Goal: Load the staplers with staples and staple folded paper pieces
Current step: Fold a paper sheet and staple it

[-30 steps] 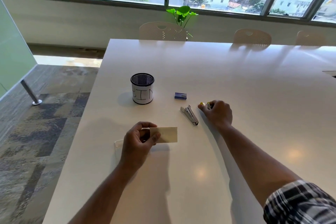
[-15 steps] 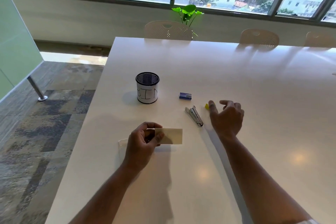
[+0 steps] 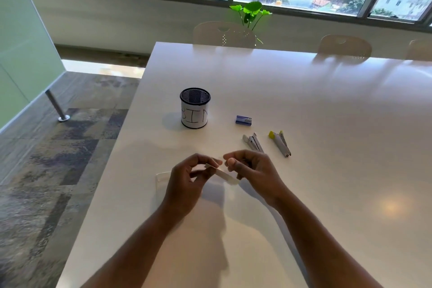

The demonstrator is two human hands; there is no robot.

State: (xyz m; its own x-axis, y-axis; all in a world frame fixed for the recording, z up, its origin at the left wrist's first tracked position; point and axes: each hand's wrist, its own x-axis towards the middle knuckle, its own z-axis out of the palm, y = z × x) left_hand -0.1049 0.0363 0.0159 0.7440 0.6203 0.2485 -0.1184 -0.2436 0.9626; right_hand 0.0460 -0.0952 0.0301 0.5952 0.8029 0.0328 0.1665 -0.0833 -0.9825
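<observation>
Having let go of the yellow stapler (image 3: pixel 280 143), which now lies on the table (image 3: pixel 327 105) beside the grey stapler (image 3: pixel 253 142), the right hand (image 3: pixel 251 172) has joined the left hand (image 3: pixel 190 179), both pinching the paper (image 3: pixel 222 173), suggesting folding comes before stapling.

Both hands hold a folded paper (image 3: pixel 222 173) above the white table (image 3: pixel 327 105): left hand (image 3: pixel 187 179) pinching one end, right hand (image 3: pixel 253 170) the other. Beyond lie two staplers (image 3: pixel 253 142) (image 3: pixel 280 144), a staple box (image 3: pixel 243 120) and a mesh cup (image 3: pixel 194 107).
</observation>
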